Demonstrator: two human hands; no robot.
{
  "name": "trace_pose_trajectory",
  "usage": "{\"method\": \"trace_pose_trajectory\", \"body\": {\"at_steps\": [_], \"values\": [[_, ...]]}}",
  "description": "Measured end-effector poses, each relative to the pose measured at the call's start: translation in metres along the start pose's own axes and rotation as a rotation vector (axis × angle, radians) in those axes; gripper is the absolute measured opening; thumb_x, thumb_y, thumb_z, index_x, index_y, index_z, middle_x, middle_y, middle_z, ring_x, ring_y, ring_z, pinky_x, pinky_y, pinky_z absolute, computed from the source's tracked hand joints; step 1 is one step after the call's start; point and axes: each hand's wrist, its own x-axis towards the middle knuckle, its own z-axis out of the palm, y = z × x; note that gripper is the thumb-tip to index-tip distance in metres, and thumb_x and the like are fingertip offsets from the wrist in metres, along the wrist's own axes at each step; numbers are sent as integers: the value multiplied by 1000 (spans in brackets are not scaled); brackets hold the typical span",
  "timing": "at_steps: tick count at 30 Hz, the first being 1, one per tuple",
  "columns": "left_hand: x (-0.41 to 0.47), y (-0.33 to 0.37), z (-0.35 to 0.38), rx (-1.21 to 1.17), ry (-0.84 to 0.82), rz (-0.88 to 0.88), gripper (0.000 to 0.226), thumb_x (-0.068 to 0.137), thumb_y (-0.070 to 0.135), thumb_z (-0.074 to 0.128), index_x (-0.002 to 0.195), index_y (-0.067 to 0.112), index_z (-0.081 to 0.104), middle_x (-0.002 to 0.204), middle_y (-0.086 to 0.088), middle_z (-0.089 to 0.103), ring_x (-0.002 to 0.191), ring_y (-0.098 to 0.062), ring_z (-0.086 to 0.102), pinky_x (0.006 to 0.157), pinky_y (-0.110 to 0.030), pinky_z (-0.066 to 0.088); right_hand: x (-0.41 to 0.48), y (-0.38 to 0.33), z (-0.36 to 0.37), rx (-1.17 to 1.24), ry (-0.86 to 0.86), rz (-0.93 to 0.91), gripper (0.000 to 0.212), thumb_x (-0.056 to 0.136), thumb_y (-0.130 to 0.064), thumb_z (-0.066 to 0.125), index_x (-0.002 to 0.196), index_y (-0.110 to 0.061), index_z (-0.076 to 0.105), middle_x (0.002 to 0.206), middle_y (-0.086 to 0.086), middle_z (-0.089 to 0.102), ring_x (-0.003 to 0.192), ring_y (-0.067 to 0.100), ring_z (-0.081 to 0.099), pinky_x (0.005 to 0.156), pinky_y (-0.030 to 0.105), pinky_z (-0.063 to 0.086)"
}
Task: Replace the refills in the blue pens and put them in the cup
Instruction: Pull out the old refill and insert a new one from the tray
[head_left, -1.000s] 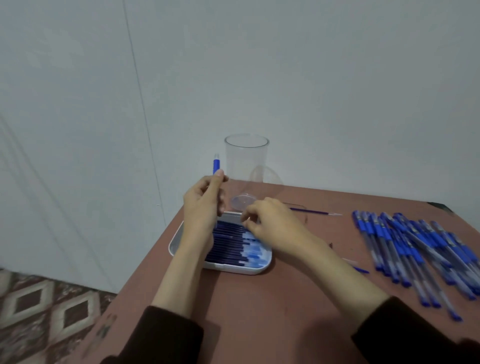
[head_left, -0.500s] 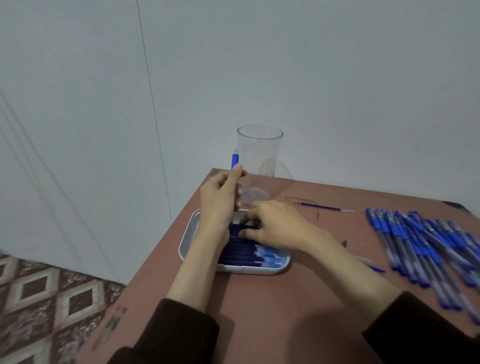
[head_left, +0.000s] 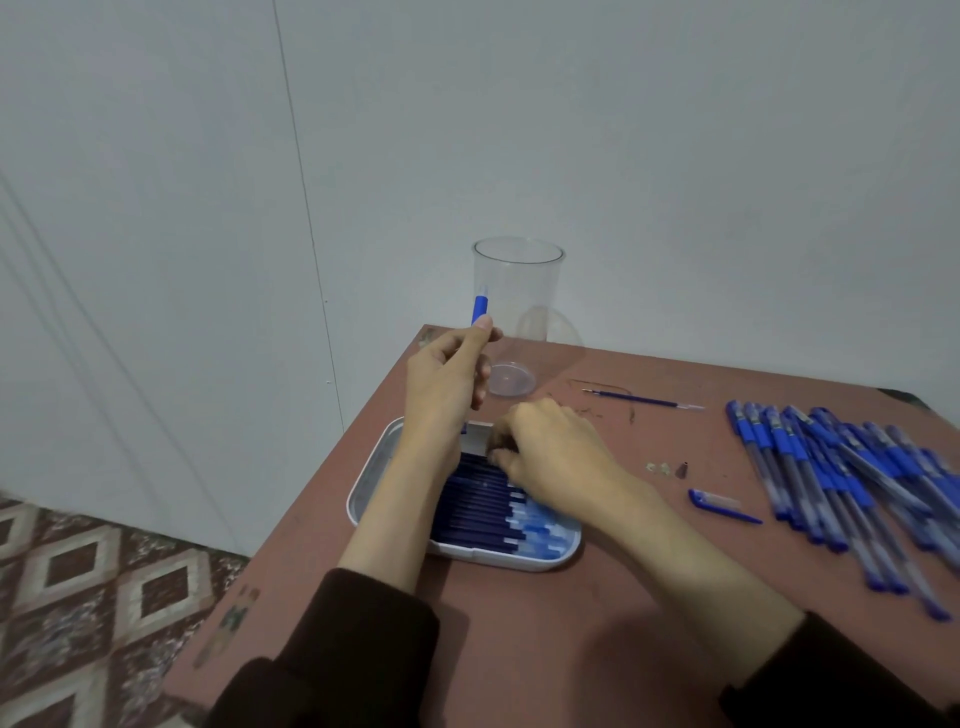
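Observation:
My left hand (head_left: 444, 387) holds a blue pen barrel (head_left: 479, 310) upright, its blue end sticking up above my thumb, just left of the clear plastic cup (head_left: 517, 306). The cup stands empty at the table's far edge. Below lies a white tray (head_left: 371, 480) filled with dark blue refills (head_left: 480, 506). My right hand (head_left: 553, 454) reaches into the tray's far end with its fingers curled down among the refills; what the fingertips pinch is hidden. A heap of blue pens (head_left: 841, 475) lies at the right.
A loose refill (head_left: 641, 399) lies behind my right hand. A blue pen cap (head_left: 719, 504) and small tip parts (head_left: 670, 468) lie between the tray and the pen heap. The brown table (head_left: 571, 623) ends at left above a patterned floor (head_left: 78, 597); a wall stands right behind.
The camera has shifted, so everything sits further right in view. My right hand stays at the tray's far end, picking among the refills. My left hand keeps the barrel upright.

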Motion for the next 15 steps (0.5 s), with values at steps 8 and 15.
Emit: {"method": "trace_pose_trajectory", "body": {"at_steps": [8, 15], "values": [[2, -1, 1, 0, 6, 2, 22, 93, 29, 56, 82, 14, 67, 49, 8, 43, 40, -5, 34, 42, -14, 29, 8, -10, -11, -25, -134, -17, 15, 85, -9, 61, 99, -5, 62, 99, 12, 64, 91, 31, 62, 79, 42, 52], [0, 0, 0, -3, 52, 52, 23, 93, 30, 56, 85, 12, 67, 51, 8, 44, 41, -5, 35, 42, -14, 30, 3, -5, -14, 95, -62, 66, 12, 83, -7, 58, 87, -5, 69, 87, 10, 69, 79, 26, 64, 71, 36, 55]]}}
